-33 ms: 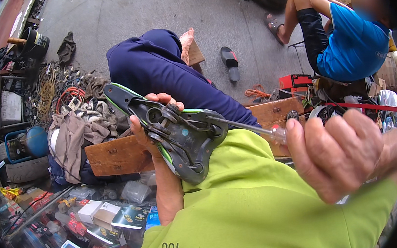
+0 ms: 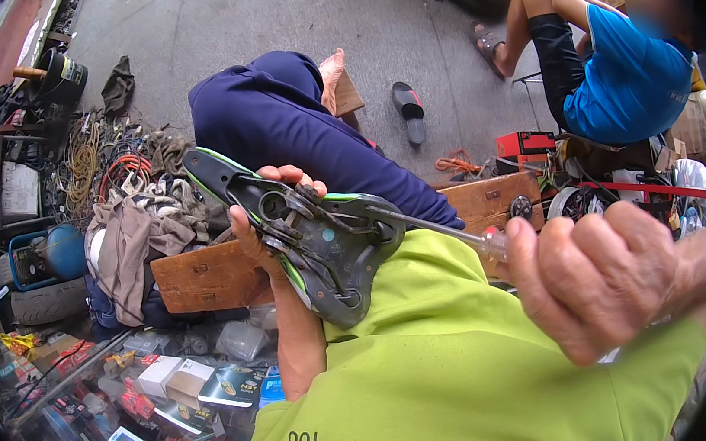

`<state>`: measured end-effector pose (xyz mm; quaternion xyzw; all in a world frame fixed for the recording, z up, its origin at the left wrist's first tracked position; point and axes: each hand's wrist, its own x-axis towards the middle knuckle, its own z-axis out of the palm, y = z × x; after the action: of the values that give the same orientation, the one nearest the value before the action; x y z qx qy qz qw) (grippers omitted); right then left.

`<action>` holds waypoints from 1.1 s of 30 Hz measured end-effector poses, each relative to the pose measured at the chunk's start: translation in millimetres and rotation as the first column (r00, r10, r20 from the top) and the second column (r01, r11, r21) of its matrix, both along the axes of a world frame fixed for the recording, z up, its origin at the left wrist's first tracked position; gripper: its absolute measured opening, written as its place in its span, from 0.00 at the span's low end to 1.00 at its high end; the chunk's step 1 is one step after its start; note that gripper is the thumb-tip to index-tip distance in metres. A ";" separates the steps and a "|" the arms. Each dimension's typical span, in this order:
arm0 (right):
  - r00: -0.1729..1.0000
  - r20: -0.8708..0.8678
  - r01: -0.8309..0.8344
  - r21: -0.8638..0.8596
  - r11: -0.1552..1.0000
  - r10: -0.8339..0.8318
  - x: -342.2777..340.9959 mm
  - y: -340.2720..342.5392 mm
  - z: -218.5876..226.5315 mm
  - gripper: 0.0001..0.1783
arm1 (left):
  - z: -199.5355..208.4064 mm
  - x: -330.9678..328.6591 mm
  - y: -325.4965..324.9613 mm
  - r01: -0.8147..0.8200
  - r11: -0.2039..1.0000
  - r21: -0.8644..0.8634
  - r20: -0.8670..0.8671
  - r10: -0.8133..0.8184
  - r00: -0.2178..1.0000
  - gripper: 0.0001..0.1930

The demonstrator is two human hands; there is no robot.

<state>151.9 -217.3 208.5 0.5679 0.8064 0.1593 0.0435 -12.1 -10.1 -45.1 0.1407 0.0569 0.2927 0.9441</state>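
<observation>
My left hand [image 2: 260, 231] holds an upturned bicycle saddle [image 2: 326, 254], black with a green rim, its rails and clamp facing me. My right hand [image 2: 612, 274] is closed round the clear handle of a screwdriver [image 2: 437, 228]. The thin metal shaft runs left from that fist to the clamp on the saddle's underside. Both my sleeves are lime green, and the right sleeve hides the saddle's lower edge.
A person in a navy top [image 2: 289, 119] bends over just beyond the saddle. Another person in a blue shirt [image 2: 620, 81] sits at the right. A wooden bench [image 2: 203, 277], a glass case of small boxes [image 2: 159, 391], piled cables [image 2: 103, 166] and a sandal [image 2: 408, 110] surround me.
</observation>
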 end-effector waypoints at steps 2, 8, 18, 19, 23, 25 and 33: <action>0.995 -0.077 0.066 -0.029 0.997 -0.068 -1.3 -3.4 -8.1 0.17 | -0.3 -1.8 0.2 -0.007 0.999 0.034 -0.011 0.008 1.000 0.34; 0.933 -0.238 0.224 -0.197 0.954 -0.268 2.8 -5.4 -12.4 0.14 | 0.8 -3.3 -1.3 -0.006 1.000 0.014 -0.019 0.006 1.000 0.33; 0.891 -0.257 0.316 -0.237 0.919 -0.373 -11.8 -1.8 22.4 0.22 | 2.5 -3.7 -2.1 -0.014 1.000 0.001 -0.008 0.014 1.000 0.34; 0.874 -0.239 0.366 -0.251 0.896 -0.424 -20.9 1.6 32.7 0.23 | 1.7 -1.7 -1.3 0.011 1.000 -0.024 0.003 -0.011 1.000 0.34; 0.895 -0.334 0.240 -0.197 0.951 -0.295 1.1 -0.4 6.2 0.23 | 0.2 -3.2 -0.9 0.017 1.000 -0.017 0.014 -0.016 1.000 0.34; 0.870 -0.402 0.225 -0.189 0.956 -0.284 5.6 2.8 -3.8 0.23 | -1.2 -4.2 0.0 0.018 1.000 -0.017 0.018 -0.018 1.000 0.34; 0.846 -0.454 0.239 -0.149 0.960 -0.281 1.9 4.3 -18.2 0.23 | 0.0 -4.8 -1.3 0.028 0.999 -0.028 0.035 -0.027 0.999 0.34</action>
<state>153.8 -213.0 190.4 0.6908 0.7145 -0.0259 -0.1076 -16.9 -11.4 -45.1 0.1231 0.0428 0.2814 0.9507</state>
